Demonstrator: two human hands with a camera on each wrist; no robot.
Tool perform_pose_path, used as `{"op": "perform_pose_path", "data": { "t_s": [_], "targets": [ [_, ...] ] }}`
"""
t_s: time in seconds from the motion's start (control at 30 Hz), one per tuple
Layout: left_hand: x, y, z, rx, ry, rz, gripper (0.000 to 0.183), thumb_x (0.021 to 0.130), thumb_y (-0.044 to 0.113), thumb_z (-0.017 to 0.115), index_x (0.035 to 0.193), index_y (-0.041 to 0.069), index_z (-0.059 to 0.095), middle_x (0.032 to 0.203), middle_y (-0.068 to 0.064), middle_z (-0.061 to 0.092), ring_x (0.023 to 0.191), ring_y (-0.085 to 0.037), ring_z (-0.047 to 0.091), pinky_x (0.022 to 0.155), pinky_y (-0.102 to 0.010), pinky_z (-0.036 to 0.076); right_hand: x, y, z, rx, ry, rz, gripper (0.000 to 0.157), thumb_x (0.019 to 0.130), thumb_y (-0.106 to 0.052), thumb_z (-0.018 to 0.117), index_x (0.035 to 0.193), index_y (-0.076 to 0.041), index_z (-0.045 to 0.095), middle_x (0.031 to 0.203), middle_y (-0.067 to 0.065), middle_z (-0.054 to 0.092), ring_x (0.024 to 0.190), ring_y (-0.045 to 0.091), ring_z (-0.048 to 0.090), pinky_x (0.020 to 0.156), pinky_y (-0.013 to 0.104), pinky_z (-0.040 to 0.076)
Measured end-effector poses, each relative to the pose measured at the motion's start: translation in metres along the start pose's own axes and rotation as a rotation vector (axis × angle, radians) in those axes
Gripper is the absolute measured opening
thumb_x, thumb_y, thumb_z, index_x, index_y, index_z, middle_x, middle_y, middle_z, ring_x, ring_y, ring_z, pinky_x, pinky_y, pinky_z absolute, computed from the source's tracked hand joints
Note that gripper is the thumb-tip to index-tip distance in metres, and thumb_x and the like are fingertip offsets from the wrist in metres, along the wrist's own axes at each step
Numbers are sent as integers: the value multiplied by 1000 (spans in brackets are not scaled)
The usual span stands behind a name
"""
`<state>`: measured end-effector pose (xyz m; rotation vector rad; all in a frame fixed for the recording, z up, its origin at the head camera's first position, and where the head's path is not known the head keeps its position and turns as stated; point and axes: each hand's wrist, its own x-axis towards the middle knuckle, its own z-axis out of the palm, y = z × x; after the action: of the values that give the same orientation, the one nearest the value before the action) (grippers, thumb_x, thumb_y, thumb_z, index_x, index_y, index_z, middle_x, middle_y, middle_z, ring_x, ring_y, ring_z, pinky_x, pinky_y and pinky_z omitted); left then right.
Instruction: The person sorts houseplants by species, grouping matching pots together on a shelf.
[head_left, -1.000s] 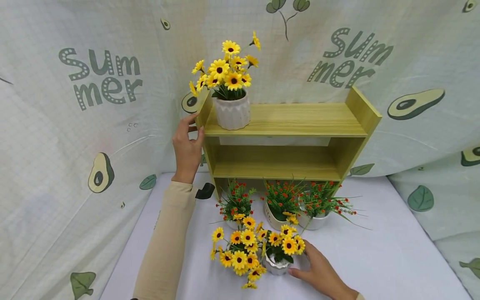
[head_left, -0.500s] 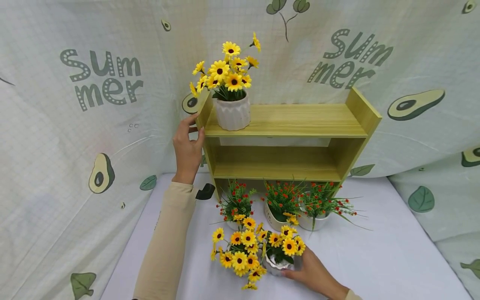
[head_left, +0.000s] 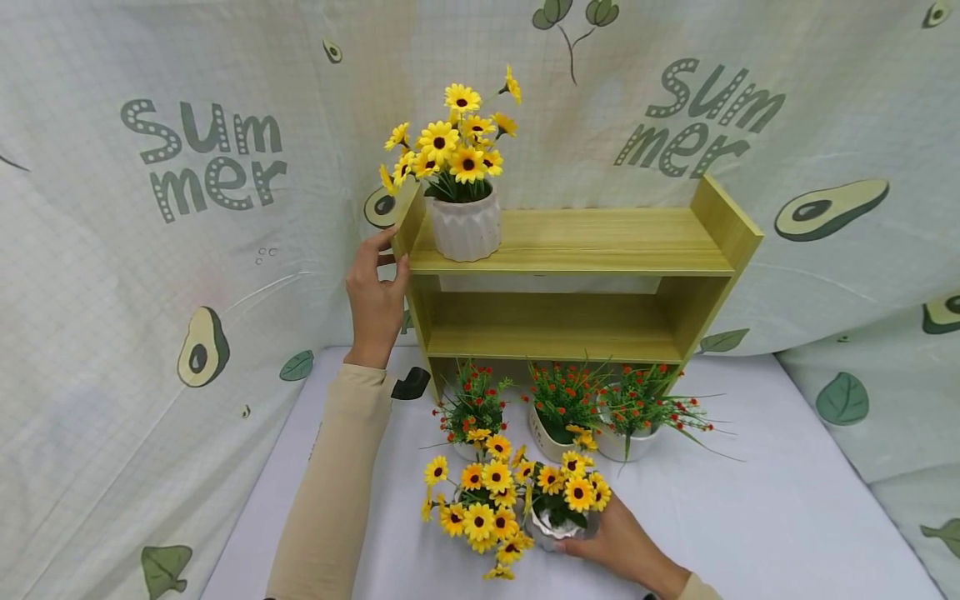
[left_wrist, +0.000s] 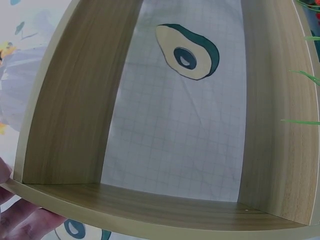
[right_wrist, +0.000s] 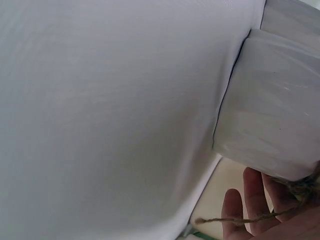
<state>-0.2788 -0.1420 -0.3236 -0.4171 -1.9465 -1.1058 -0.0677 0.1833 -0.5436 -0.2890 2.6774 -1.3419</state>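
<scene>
A small wooden shelf [head_left: 555, 325] stands on the table, its left side panel gripped near the top by my left hand [head_left: 377, 300]. In the left wrist view, fingers [left_wrist: 30, 220] lie along that panel's outer side. My right hand [head_left: 626, 542] holds a pale fluted flowerpot [head_left: 551, 531] of yellow daisy-like flowers, thumb in front, other fingers mostly hidden. In the right wrist view, curled fingers [right_wrist: 255, 200] are by a pale pot [right_wrist: 270, 105] and some twine [right_wrist: 250, 219]. Left of the held pot is another bunch of yellow flowers [head_left: 480, 508], hiding its pot.
A white pot of yellow flowers [head_left: 465, 225] stands on the top board's left end. Several potted red-flowered plants, such as the middle one [head_left: 551, 433], line the table before the shelf. A printed cloth [head_left: 225, 267] hangs behind and at the sides.
My right hand has moved slightly left and closed around the flowerpot, its thumb now across the front. My left hand and the shelf have stayed put.
</scene>
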Motion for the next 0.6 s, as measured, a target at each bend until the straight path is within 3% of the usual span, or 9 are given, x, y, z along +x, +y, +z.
{"op": "perform_pose_path", "data": {
  "t_s": [0.6],
  "targets": [
    [1,2,0,0,-3,-7,36,101,0,66,137,1,65,122,-22,69,100,-37,72,64,-7,45,0,1,4,-4,99,-22,113,58,-41,103,148,2,50,141,13,63,126,30,64,110,53,50]
  ]
}}
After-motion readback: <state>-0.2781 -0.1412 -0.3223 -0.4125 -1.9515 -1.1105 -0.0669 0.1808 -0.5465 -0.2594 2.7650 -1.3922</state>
